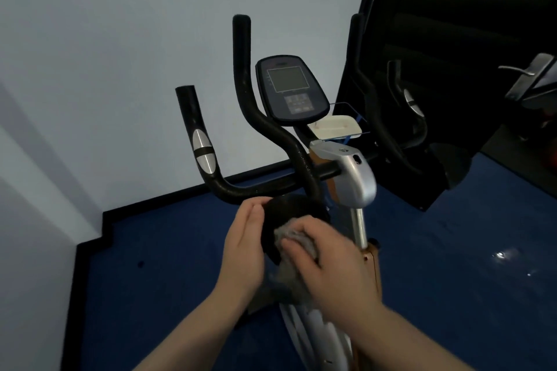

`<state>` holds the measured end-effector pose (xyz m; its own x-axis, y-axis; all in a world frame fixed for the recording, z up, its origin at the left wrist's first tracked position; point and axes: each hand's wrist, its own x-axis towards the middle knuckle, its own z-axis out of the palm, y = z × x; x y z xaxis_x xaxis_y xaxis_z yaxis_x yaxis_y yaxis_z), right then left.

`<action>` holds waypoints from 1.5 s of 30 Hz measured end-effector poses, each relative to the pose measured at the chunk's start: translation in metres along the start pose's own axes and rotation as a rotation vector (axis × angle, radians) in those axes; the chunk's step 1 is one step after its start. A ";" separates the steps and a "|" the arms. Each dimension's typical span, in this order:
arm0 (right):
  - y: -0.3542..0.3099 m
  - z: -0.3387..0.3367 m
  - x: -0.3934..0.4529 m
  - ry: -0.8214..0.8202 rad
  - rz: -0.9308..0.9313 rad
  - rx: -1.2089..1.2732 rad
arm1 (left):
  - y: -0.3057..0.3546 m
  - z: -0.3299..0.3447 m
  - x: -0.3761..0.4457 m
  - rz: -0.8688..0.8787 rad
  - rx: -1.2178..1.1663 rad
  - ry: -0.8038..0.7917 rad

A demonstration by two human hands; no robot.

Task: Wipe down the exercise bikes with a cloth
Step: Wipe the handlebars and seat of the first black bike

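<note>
Bike (352,172) of the stationary exercise kind fills the middle of the view, seen from above and behind its handlebars, standing on a blue floor (452,280) close to a pale wall (120,39). Black handlebars (259,184) curve up and away on the left, with a silver oval sensor (203,150) set into the nearest left grip. At the centre, farther off, a dark console (291,90) with a grey square screen and a small keypad tilts toward the viewer. Just right of the console a thin wire basket holds a pale flat object (334,126). A silver stem housing (351,172) sits below it, on a metal post. Near the bottom centre, both hands meet around a round black part (289,214) of the bike just below the handlebars; it is too dark to tell what it is. The left hand (244,250) lies flat against the left side of that part, fingers straight and together. The right hand (325,256) has its fingers curled down over a crumpled grey cloth (294,236), pressing it onto the black part, right beside the left hand. More grey cloth hangs blurred beneath the hands. On the right, a dark panel (452,39) stands behind a second pair of black grips, and a metal door handle (524,69) shows at the far right edge.
</note>
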<state>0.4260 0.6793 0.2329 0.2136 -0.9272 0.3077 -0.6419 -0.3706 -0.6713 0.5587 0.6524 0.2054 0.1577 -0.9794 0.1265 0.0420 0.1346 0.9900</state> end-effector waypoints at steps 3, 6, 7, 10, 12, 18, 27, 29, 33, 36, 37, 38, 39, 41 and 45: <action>0.007 -0.038 0.026 0.187 -0.111 -0.084 | 0.004 0.000 0.014 -0.072 0.051 0.016; 0.006 -0.029 0.056 0.145 -0.190 -0.232 | 0.003 0.006 0.021 -0.148 0.067 0.058; 0.007 -0.017 0.058 0.073 -0.186 -0.262 | 0.002 0.009 0.021 -0.148 0.071 0.072; 0.020 0.007 0.036 0.069 -0.143 -0.168 | 0.001 0.010 0.019 -0.106 0.099 0.098; 0.032 0.004 0.018 0.107 -0.125 -0.118 | 0.000 0.008 0.019 -0.087 0.114 0.085; 0.018 -0.002 0.048 0.054 -0.054 -0.027 | 0.000 0.007 0.020 -0.074 0.151 0.073; 0.044 -0.018 0.024 -0.037 -0.167 -0.088 | -0.003 0.007 0.019 -0.062 0.190 0.082; 0.042 -0.034 0.044 -0.012 -0.102 0.081 | -0.003 0.007 0.020 -0.061 0.188 0.082; 0.026 -0.035 0.069 -0.065 -0.043 0.209 | -0.003 0.009 0.018 -0.055 0.163 0.099; 0.017 -0.001 0.053 0.048 -0.004 0.028 | -0.002 0.010 0.018 -0.041 0.162 0.113; 0.019 0.009 0.042 0.160 -0.017 -0.004 | -0.002 0.010 0.018 -0.040 0.157 0.112; 0.023 0.018 0.028 0.237 -0.004 -0.001 | -0.002 0.010 0.018 -0.046 0.154 0.110; 0.030 0.025 0.012 0.278 0.018 0.040 | -0.003 0.010 0.018 -0.057 0.150 0.106; 0.038 0.026 -0.014 0.335 0.127 0.153 | -0.004 0.009 0.017 -0.071 0.154 0.098; 0.030 0.009 0.012 0.282 0.081 0.194 | -0.002 0.010 0.018 -0.060 0.167 0.101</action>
<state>0.4159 0.6563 0.2104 -0.0618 -0.9126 0.4041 -0.4911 -0.3247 -0.8083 0.5518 0.6327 0.2059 0.2587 -0.9635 0.0683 -0.1088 0.0411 0.9932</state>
